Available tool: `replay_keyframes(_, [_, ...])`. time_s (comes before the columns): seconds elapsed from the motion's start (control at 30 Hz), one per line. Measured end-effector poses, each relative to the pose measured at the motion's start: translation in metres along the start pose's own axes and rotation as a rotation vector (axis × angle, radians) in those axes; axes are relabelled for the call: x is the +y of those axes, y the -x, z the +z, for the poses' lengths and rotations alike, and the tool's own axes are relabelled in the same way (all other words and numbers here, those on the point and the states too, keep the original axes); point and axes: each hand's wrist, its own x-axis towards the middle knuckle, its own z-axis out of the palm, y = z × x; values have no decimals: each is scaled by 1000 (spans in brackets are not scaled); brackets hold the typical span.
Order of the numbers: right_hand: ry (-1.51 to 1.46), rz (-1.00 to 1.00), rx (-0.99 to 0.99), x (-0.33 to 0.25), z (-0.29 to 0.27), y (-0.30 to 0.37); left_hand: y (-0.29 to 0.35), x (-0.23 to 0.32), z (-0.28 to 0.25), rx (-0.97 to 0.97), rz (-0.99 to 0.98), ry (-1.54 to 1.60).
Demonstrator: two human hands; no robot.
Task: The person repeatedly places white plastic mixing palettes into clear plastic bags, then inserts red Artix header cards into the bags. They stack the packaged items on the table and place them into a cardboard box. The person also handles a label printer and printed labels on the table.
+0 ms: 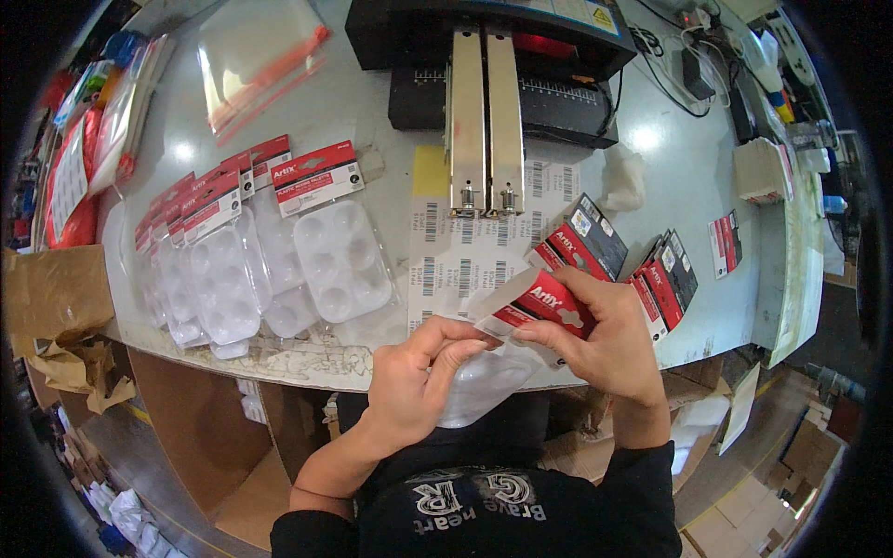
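My right hand grips a red and white card, folded over, with fingers curled on top of it and the thumb beneath. My left hand closes on the near end of the same card and presses against a clear plastic tray that sits below it, at the table's front edge just in front of my body. To my left, on the grey table, lies a fanned row of finished trays with red cards on top, overlapping one another. A sheet of barcode labels lies past my hands, under a black machine. A stack of flat red cards rests near my right hand.
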Motion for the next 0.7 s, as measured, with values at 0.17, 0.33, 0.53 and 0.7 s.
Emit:
replay_keyframes(0.17, [70, -103, -60, -3, 12, -8, 3, 2, -3, 29, -9, -56])
replay_keyframes(0.33, [252, -303, -12, -4, 13, -14, 1, 5, -6, 40, 34, -94])
replay_keyframes(0.53, [418, -465, 184, 8, 27, -18, 0, 0, -2, 113, 97, -112])
replay_keyframes(0.7, [341, -539, 268, 18, 30, -27, -1, -7, -2, 138, 107, -117])
